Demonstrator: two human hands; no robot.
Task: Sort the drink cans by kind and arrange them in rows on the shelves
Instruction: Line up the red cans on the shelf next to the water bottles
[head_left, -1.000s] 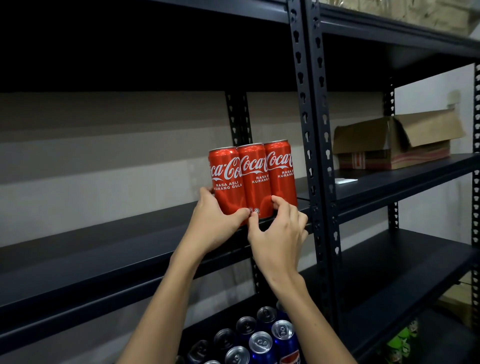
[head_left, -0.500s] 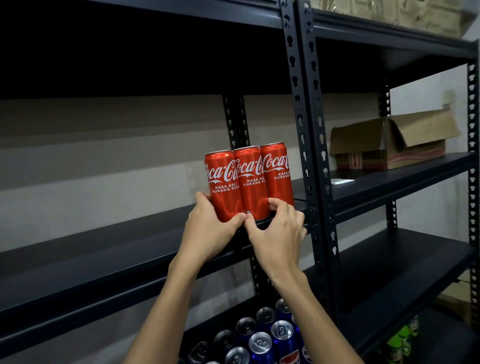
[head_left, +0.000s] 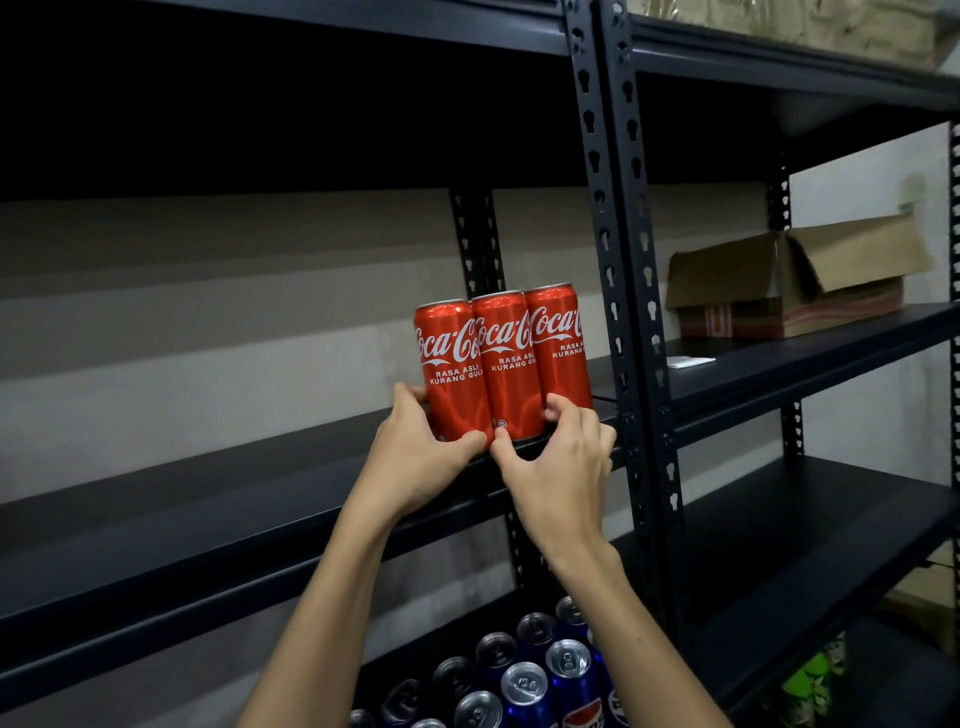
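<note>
Three red Coca-Cola cans (head_left: 501, 358) stand upright, side by side and touching, near the front edge of the black middle shelf (head_left: 208, 519), at its right end. My left hand (head_left: 415, 462) grips the base of the leftmost can, thumb in front and fingers round its left side. My right hand (head_left: 558, 467) holds the bases of the middle and right cans, thumb on the middle can, fingers on the right one. Several blue Pepsi cans (head_left: 524, 680) stand in rows on the shelf below.
A black perforated upright post (head_left: 631, 322) stands right beside the cans. On the neighbouring shelf to the right sit an open cardboard box (head_left: 789, 286) and a small white paper (head_left: 691, 361). Green cans (head_left: 813, 680) show at the bottom right.
The three cans have come down a little and now stand on the shelf near its front edge. Both hands stay at their bases.
</note>
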